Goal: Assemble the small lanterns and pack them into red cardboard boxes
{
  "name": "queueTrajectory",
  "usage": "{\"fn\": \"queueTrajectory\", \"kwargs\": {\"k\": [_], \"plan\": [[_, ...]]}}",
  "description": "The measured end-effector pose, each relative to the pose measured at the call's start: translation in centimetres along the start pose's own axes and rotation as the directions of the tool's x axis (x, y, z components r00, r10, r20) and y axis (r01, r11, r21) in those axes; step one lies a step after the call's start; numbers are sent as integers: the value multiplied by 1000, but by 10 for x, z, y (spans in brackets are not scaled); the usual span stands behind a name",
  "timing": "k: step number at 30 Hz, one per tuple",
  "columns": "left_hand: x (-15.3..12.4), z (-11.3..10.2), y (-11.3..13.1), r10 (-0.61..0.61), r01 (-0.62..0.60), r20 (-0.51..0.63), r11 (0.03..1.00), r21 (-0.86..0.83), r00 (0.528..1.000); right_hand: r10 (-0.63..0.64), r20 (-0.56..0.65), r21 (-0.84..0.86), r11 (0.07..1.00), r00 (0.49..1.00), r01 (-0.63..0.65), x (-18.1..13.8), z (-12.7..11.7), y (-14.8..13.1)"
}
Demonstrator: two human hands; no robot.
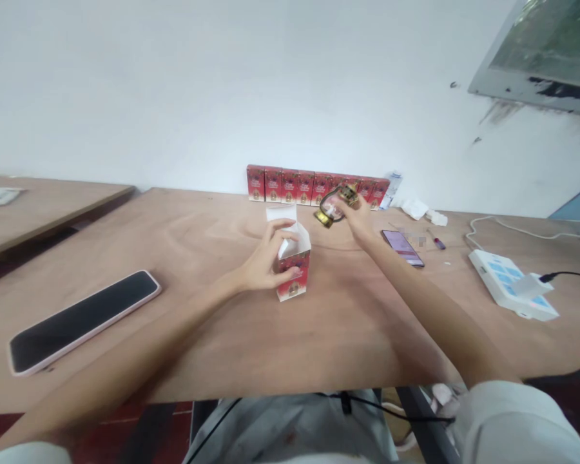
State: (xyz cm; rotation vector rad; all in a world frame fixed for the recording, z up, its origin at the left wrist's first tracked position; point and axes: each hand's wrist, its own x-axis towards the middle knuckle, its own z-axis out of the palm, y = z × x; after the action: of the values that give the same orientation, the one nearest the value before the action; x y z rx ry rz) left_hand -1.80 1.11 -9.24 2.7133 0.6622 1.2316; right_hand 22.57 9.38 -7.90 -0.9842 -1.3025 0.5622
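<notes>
A small red printed box (pixel 297 278) stands upright on the wooden table, its white top flaps open. My left hand (pixel 269 254) grips it from the left side, fingers over the rim and thumb across the front. To the right of the box and a little above the table, my right hand (pixel 360 216) pinches a small gold and black lantern (pixel 325 218), tilted sideways. The lantern is apart from the box. Part of its body is hidden behind my fingers.
Behind, a row of several closed red boxes (pixel 290 185) lines the wall. A phone (pixel 84 321) lies at left, another phone (pixel 402 248) at right. Further right are a small screwdriver (pixel 439 243), white crumpled tissue (pixel 414 208) and a power strip (pixel 505 283) with cables.
</notes>
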Motion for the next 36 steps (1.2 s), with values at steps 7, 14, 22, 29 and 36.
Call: {"fn": "queueTrajectory", "kwargs": {"k": [7,14,22,29,36], "plan": [[11,18,-5,11,-13,-60,999,-47,998,7,384,273,954,923,-120,-49,12,-109],[0,31,-7,-46,36,-210,998,-52,977,284,397,343,836,873,-428,-65,25,-95],[-6,38,-1,24,-15,-386,1000,27,922,18,305,129,990,952,-60,-74,19,-78],[-5,37,-2,28,-43,-373,999,-31,927,-252,655,-128,892,712,434,-80,15,-90],[-6,37,-3,47,-68,-345,997,-48,937,-266,723,-145,844,637,516,-81,16,-97]]}}
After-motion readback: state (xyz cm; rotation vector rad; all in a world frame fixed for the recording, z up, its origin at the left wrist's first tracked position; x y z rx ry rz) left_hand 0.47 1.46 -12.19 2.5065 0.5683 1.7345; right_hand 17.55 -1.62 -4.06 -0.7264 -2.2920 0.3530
